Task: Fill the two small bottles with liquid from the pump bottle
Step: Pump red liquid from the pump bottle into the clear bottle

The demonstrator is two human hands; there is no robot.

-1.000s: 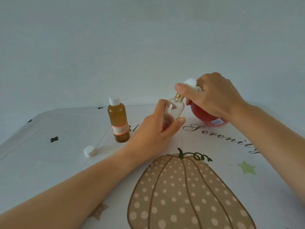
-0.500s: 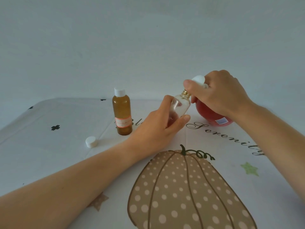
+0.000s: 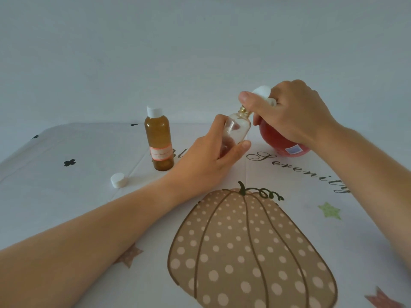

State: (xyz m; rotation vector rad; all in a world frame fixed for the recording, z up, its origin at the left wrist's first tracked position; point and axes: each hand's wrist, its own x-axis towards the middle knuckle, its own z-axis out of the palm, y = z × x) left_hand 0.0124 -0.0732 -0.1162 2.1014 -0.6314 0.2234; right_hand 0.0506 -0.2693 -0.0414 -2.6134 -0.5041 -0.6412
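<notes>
My left hand [image 3: 206, 161] grips a small clear bottle [image 3: 236, 127], tilted with its gold neck up against the pump nozzle. A little reddish liquid shows inside it. My right hand [image 3: 291, 114] wraps over the white pump head [image 3: 262, 91] of the round red pump bottle [image 3: 280, 143], which stands on the table; the index finger lies along the spout. A second small bottle [image 3: 159, 141], amber with a white cap and a pink label, stands upright to the left. A loose white cap [image 3: 118, 180] lies on the cloth in front of it.
The table [image 3: 66, 196] is covered by a white cloth printed with a large dotted pumpkin [image 3: 251, 252], script lettering, stars and small clovers. A plain pale wall rises behind the far edge.
The view has shifted slightly; both hands keep their grips. The clear bottle stays pressed to the nozzle, and the hands sit a touch higher in the frame.
</notes>
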